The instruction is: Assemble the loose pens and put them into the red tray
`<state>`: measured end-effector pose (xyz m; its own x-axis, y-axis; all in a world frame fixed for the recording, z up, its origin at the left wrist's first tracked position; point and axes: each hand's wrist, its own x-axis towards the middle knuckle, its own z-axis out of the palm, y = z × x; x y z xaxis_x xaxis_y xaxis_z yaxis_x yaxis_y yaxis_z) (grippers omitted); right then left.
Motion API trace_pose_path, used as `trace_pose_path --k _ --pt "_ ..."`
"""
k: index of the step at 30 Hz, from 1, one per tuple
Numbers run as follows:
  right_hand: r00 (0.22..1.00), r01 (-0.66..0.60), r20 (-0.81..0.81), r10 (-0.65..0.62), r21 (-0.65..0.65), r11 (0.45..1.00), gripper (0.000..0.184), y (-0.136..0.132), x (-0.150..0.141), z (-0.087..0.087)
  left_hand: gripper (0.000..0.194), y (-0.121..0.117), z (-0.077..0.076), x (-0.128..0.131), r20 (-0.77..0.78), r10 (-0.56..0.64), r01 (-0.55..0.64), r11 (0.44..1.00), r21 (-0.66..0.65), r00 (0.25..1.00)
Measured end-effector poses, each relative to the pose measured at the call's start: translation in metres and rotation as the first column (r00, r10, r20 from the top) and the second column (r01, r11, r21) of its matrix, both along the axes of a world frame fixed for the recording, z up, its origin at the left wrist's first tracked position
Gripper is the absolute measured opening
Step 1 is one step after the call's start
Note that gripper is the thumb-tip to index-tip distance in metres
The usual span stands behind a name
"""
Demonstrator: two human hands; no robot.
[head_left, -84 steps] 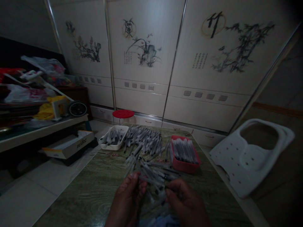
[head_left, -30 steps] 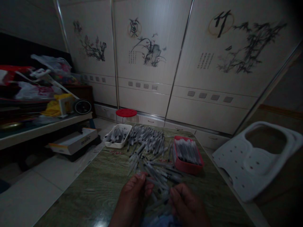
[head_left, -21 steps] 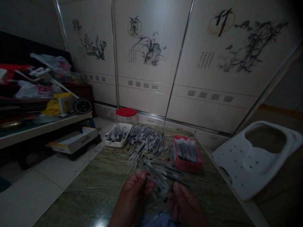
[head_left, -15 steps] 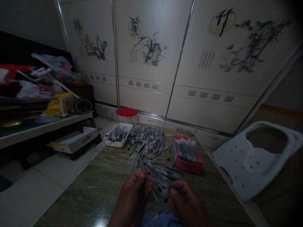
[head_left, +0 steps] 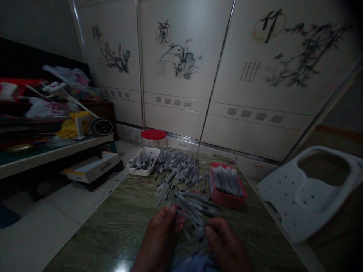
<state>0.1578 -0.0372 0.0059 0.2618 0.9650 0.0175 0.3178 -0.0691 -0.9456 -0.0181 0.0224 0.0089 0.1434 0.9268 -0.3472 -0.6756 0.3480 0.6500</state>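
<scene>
Near the front of the table, my left hand (head_left: 161, 232) is closed, its thumb and forefinger pinching one end of a pen (head_left: 190, 218). The pen slants down to the right toward my right hand (head_left: 224, 240), which is also closed, with its fingertips at the pen's other end. Whether a small part such as a cap sits in the right fingers is too dark to make out. Under and beyond both hands, clear pens with dark tips lie in a loose pile (head_left: 180, 166). More pens lie close to my body, partly hidden by the hands.
A white tray (head_left: 155, 152) of pens stands at the table's far left, and a red box (head_left: 229, 201) packed with pens at the right. The wood-patterned table (head_left: 113, 230) has a white plastic chair (head_left: 295, 211) to its right. A red stool (head_left: 153, 134) stands behind.
The whole view has shifted slightly to the right. Both hands keep nearly the same pose, with the pen still between them.
</scene>
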Motion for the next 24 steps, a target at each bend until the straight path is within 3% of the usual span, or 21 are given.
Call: trace_pose_path --k 4,11,16,20,24 --pt "1.0 -0.018 0.021 0.017 0.029 0.999 0.056 -0.001 0.001 -0.004 0.028 0.0 -0.001 0.0 -0.024 -0.033 0.034 0.999 0.023 0.999" --pt "0.982 0.09 -0.155 -0.103 -0.091 0.992 0.064 -0.001 -0.007 -0.008 0.029 0.0 -0.003 0.0 -0.026 -0.072 0.073 0.996 0.057 0.997" --pt "0.998 0.025 -0.054 -0.025 0.009 1.0 0.061 0.0 0.0 -0.003 0.027 0.001 -0.001 0.001 -0.028 -0.029 0.03 0.999 0.027 0.999" --pt "0.995 0.031 0.087 -0.039 0.087 0.996 0.058 0.0 0.0 -0.005 0.027 0.001 0.0 0.0 -0.015 -0.027 0.028 0.999 0.016 1.0" --pt "0.995 0.06 -0.084 -0.058 0.021 0.998 0.062 0.001 -0.009 -0.012 0.03 0.0 0.003 -0.001 -0.012 -0.057 0.058 0.997 0.043 0.998"
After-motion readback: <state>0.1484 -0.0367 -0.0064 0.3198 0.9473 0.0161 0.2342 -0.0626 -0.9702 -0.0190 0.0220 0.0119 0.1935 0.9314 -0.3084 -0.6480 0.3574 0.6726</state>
